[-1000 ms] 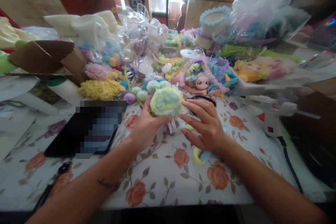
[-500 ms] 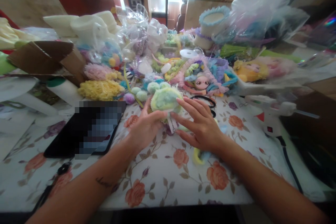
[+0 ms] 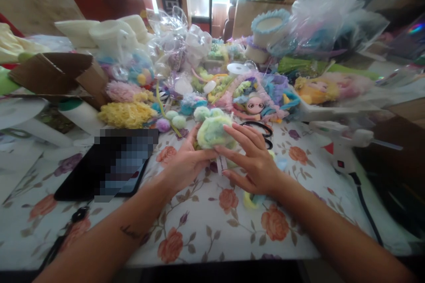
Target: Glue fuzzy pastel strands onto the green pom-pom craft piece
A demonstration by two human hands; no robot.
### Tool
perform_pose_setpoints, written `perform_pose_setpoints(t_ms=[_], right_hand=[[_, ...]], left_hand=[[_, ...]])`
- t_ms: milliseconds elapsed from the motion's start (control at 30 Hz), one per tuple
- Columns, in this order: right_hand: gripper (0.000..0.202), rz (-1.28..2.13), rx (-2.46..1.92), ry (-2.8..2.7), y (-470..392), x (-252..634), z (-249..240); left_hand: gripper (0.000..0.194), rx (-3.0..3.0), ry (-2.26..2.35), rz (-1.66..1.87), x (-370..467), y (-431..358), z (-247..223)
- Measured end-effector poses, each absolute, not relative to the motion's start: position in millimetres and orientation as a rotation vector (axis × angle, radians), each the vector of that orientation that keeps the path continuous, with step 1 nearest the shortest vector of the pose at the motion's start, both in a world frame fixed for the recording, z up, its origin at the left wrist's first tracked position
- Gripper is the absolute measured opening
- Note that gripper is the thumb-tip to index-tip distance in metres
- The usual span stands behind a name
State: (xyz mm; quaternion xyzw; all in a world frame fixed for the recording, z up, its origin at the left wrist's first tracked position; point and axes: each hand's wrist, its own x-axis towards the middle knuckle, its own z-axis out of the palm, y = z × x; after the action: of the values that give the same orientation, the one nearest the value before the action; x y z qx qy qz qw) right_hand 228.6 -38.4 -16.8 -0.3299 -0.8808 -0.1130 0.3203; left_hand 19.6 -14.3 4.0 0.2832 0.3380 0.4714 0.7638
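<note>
A fuzzy pale green and yellow plush piece [image 3: 215, 130] with pompoms on its upper left is held above the flowered tablecloth [image 3: 186, 230]. My left hand [image 3: 187, 161] grips its left and lower side, thumb along the bottom edge. Against its right side rest the fingertips of my right hand [image 3: 254, 157], whose fingers are spread. A small white tag [image 3: 221, 165] with dark writing hangs below the plush, between the hands. Partly behind my right wrist lies a yellow and blue fuzzy piece [image 3: 250, 200].
Black-handled scissors [image 3: 267, 130] lie behind my right hand. At left is a tablet [image 3: 79, 174], at right a glue gun [image 3: 345, 146] with a cable. Behind are yarn bundles [image 3: 128, 115], a doll head [image 3: 255, 104], a cardboard box [image 3: 53, 73] and plastic bags [image 3: 332, 13].
The plush piece has turned and shifted slightly right, its rounded fuzzy side now facing me. The tag hangs straighter. My left hand has moved slightly right with it; my right hand has barely moved.
</note>
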Motion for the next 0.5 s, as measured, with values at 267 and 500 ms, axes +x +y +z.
perform_pose_setpoints(t_ms=[267, 500], right_hand=[[0.058, -0.292, -0.986, -2.376, -32.7, 228.7, -24.4], [0.066, -0.341, -0.892, -2.141, -32.3, 232.8, -21.9]], left_hand=[[0.099, 0.671, 0.699, 0.932, 16.4, -13.5, -2.0], [0.100, 0.685, 0.708, 0.933, 15.5, -12.0, 0.1]])
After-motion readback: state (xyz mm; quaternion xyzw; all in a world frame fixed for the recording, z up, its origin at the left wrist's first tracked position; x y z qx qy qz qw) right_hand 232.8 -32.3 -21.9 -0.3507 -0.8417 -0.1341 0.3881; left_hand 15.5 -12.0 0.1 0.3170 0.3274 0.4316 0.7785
